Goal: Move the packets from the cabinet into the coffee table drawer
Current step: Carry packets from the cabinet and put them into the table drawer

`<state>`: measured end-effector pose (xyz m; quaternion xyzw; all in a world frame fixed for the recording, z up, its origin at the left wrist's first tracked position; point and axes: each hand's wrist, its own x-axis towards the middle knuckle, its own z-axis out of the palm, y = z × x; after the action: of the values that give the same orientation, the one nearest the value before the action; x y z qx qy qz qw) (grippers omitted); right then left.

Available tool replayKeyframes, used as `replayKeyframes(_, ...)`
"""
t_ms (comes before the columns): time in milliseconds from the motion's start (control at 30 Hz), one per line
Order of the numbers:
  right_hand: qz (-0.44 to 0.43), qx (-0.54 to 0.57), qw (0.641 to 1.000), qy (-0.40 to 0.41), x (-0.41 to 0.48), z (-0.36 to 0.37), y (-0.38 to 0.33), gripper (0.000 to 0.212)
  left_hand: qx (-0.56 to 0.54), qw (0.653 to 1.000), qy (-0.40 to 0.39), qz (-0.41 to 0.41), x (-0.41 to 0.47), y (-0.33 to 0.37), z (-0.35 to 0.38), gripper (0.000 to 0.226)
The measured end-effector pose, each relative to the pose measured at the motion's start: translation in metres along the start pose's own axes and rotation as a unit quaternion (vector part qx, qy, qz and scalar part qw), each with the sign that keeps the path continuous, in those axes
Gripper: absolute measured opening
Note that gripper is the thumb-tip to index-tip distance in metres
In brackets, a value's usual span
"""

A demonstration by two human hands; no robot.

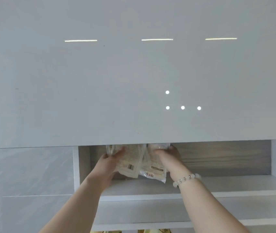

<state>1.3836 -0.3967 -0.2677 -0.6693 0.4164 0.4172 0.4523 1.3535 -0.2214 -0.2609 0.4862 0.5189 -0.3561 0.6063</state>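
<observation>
A: What do the hands have?

B: The left hand (108, 163) grips the left packet (130, 163) by its left edge, fingers curled over the front. The right hand (169, 157) clasps the right packet (152, 167) near its top, with the thumb pressed on the front and the rest of the hand behind it. Both grasps look firm.

A: What are the packets like?

B: They are flat, crinkly pouches of pale cream film with fine print. The left one bears a dark barcode near its lower edge. The right one has a dark oval label and a clear, shiny strip along the bottom. The 2 overlap in the middle.

A: And where are they?

B: They are inside the cabinet (75, 165), in its upper compartment, over the left end of the top shelf (234, 184). Their lower corners hang close to the board, but I cannot tell whether they touch it. Their tops are hidden behind the lower edge of the glossy panel (100, 89).

A: Anything on the wrists?

B: A bracelet (186, 178) of round, milky beads circles the right wrist.

A: And around them?

B: The top shelf is smooth, matt white board, with a 2nd shelf (150, 211) below it. The back wall (226, 158) shows grey wood grain. The panel above is slick pale grey and mirrors 3 light bars and 4 round spots. Left of the cabinet, the tiled wall (33, 174) has large grey tiles with thin joints.
</observation>
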Motion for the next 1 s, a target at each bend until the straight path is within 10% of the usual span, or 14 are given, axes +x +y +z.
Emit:
replayKeyframes(400, -0.091, -0.121, 0.984, 0.095, 0.004, 0.027, 0.029, 0.010, 0.228, 0.956, 0.127, 0.131, 0.018, -0.029, -0.009, 0.017)
replayKeyframes(633, -0.090, -0.232, 0.956, 0.155, -0.001, 0.037, 0.033, 0.025, 0.292, 0.924, 0.238, 0.070, 0.012, -0.040, -0.009, 0.045)
replayKeyframes(867, -0.072, -0.317, 0.938, 0.121, -0.052, 0.022, 0.048, 0.054, 0.556, 0.797, 0.217, 0.095, -0.037, -0.039, 0.004, 0.051)
replayKeyframes(1000, -0.143, -0.435, 0.886, 0.070, -0.104, 0.001, 0.021, 0.030, 0.609, 0.757, 0.164, 0.169, -0.086, -0.016, 0.000, 0.037)
